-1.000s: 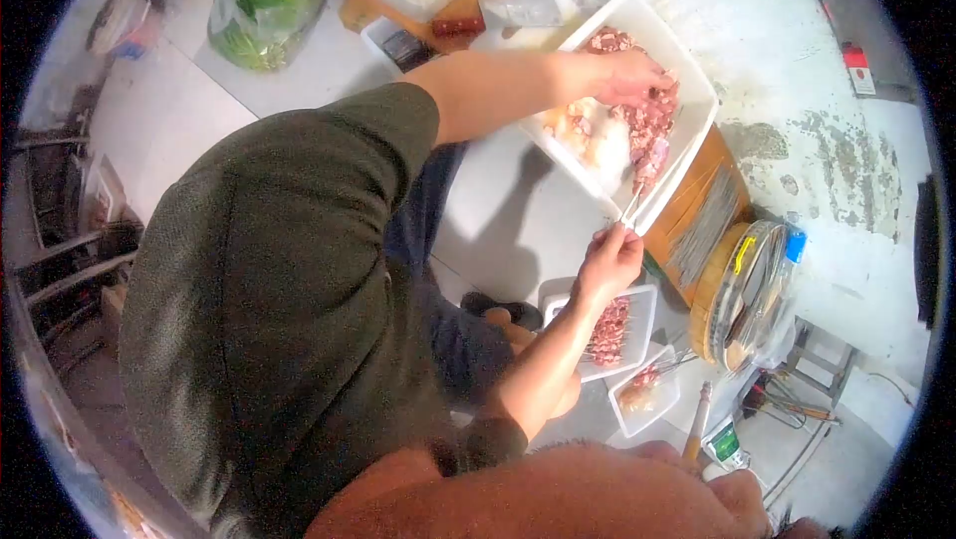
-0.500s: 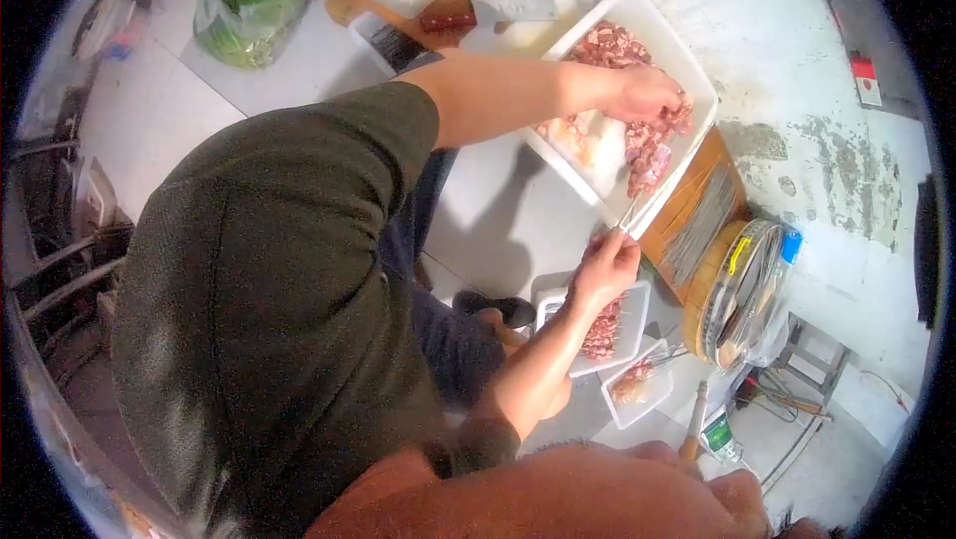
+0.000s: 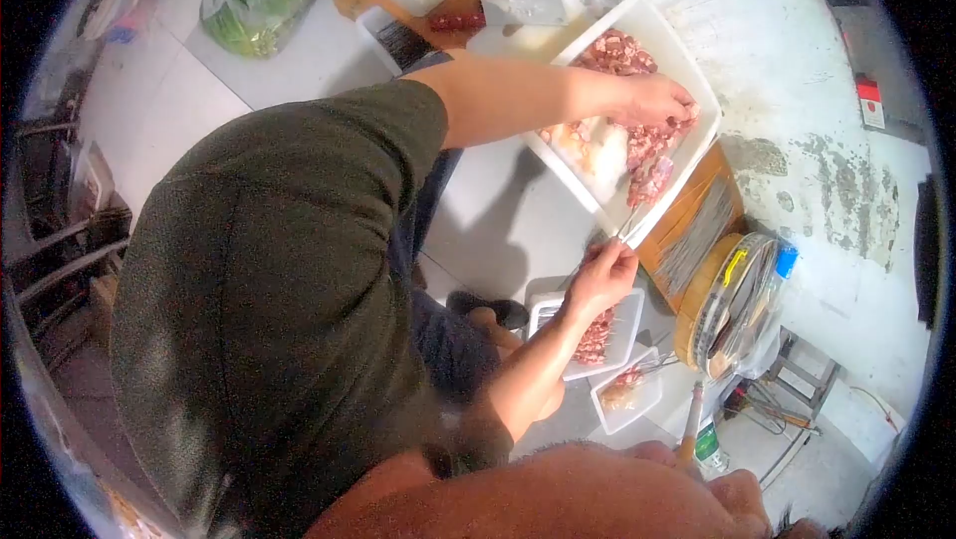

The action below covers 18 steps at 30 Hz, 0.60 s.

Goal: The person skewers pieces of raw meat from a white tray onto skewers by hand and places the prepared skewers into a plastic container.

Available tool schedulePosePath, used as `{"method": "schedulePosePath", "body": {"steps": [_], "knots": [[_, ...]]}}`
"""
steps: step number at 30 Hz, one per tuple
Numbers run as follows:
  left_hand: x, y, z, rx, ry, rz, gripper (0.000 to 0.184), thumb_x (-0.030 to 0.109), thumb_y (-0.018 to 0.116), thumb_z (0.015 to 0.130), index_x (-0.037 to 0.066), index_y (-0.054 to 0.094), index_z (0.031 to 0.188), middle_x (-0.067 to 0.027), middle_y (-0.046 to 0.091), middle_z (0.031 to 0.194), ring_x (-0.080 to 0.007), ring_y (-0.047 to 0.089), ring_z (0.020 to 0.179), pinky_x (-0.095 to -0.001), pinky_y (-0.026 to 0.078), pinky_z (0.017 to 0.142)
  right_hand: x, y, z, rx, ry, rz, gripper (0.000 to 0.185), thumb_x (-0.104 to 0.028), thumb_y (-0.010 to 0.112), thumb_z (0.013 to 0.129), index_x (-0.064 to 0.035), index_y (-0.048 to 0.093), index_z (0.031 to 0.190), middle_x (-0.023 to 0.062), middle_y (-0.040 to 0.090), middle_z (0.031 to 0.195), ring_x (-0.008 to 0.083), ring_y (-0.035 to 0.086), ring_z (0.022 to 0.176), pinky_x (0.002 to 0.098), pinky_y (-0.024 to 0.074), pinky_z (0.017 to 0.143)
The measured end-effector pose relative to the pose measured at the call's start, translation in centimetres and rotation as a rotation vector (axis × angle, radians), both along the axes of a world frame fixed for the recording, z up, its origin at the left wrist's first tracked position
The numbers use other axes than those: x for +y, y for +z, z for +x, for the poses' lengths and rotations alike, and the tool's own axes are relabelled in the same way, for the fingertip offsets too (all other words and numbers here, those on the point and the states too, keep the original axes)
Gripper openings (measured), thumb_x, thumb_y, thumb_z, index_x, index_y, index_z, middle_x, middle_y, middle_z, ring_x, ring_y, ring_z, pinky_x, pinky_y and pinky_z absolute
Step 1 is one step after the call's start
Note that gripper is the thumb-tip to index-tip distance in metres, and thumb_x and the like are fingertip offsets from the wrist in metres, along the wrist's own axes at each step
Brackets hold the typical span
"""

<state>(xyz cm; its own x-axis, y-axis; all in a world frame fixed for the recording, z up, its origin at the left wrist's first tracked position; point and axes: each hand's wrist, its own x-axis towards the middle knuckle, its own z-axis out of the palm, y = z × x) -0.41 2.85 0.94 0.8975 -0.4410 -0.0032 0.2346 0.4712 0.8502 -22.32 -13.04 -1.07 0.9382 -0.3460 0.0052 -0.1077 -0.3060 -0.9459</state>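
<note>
My left hand (image 3: 652, 101) is over the white tub, its fingertips pinched together on a small meat piece at the edge of the pile. Chunks of raw meat (image 3: 619, 53) are heaped in the white tub (image 3: 703, 91), beside a paler, whitish mass (image 3: 604, 158). My right hand (image 3: 602, 278) is closed around the bare end of a thin skewer (image 3: 629, 224). Threaded meat (image 3: 649, 183) sits on the skewer's far part, over the tub's near corner. Below my right hand, a white tray (image 3: 625, 342) holds several loaded skewers (image 3: 595, 340).
A cleaver (image 3: 523, 8) lies beyond the tub. Bare skewers (image 3: 700, 228) rest on the wooden surface by a round wooden container (image 3: 705, 305). A smaller tray (image 3: 637, 409) holds some meat. Bagged greens (image 3: 257, 6) are at far left. A cigarette (image 3: 691, 424) hangs near my face.
My left hand's fingers have shifted slightly right and now pinch at the edge of the meat. My right hand keeps its hold on the skewer. The whole view has shifted slightly.
</note>
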Motion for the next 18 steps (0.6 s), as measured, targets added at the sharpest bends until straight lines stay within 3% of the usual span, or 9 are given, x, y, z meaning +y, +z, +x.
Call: {"method": "schedulePosePath", "body": {"steps": [2,4,6,12,15,18], "knots": [[-0.6,-2.3,1.6,-0.287,-0.001,0.098,0.024,0.008,0.055,0.091,-0.004,0.059,0.111,-0.0126,0.062,0.102,-0.0195,0.06,0.096,-0.0319,0.048,0.083,-0.1,0.1,0.1,0.027,0.001,-0.064,0.021,-0.018,0.055,0.094,-0.0014,0.05,0.082,0.0036,0.054,0.065,0.009,0.048,0.058,0.0221,0.0392,0.05],[-0.3,-1.6,1.1,-0.26,0.006,0.099,0.025,0.011,0.055,0.092,-0.004,0.059,0.112,-0.013,0.062,0.103,-0.02,0.06,0.097,-0.0326,0.049,0.086,-0.5,-0.4,0.5,0.02,-0.005,0.001,0.023,-0.019,0.055,0.094,-0.0014,0.05,0.081,0.0036,0.054,0.065,0.0092,0.048,0.058,0.0226,0.0397,0.051],[0.0,0.0,0.1,0.084,0.027,0.004,0.026,0.013,0.057,0.092,-0.005,0.059,0.111,-0.0132,0.062,0.103,-0.0201,0.06,0.096,-0.0325,0.051,0.086,-0.4,-0.5,0.6,0.022,-0.002,-0.006,0.024,-0.02,0.055,0.094,-0.0015,0.05,0.08,0.0035,0.054,0.065,0.0095,0.048,0.057,0.023,0.04,0.051],[0.6,1.4,-1.0,0.075,0.11,0.093,0.026,0.013,0.063,0.09,-0.006,0.061,0.106,-0.0123,0.063,0.102,-0.0193,0.061,0.092,-0.0281,0.055,0.076,0.0,0.0,0.6,0.021,0.008,-0.084,0.025,-0.02,0.055,0.094,-0.0015,0.05,0.078,0.0031,0.054,0.065,0.0095,0.047,0.058,0.0231,0.0393,0.051],[0.0,-0.2,0.0,0.021,0.067,-0.038,0.022,0.01,0.063,0.088,-0.006,0.062,0.104,-0.0112,0.064,0.099,-0.0197,0.062,0.089,-0.0294,0.054,0.077,0.0,-0.1,0.7,0.028,-0.007,-0.03,0.022,-0.015,0.054,0.093,-0.0016,0.05,0.076,0.0022,0.053,0.066,0.0083,0.045,0.058,0.022,0.0377,0.052],[0.3,0.6,-0.5,-0.004,0.101,0.096,0.017,0.006,0.064,0.087,-0.005,0.064,0.1,-0.0104,0.064,0.093,-0.0202,0.063,0.087,-0.0303,0.054,0.076,0.2,0.0,0.7,0.024,-0.002,-0.003,0.023,-0.018,0.055,0.094,-0.0018,0.05,0.077,0.0025,0.053,0.065,0.0087,0.046,0.058,0.022,0.038,0.051]]}}
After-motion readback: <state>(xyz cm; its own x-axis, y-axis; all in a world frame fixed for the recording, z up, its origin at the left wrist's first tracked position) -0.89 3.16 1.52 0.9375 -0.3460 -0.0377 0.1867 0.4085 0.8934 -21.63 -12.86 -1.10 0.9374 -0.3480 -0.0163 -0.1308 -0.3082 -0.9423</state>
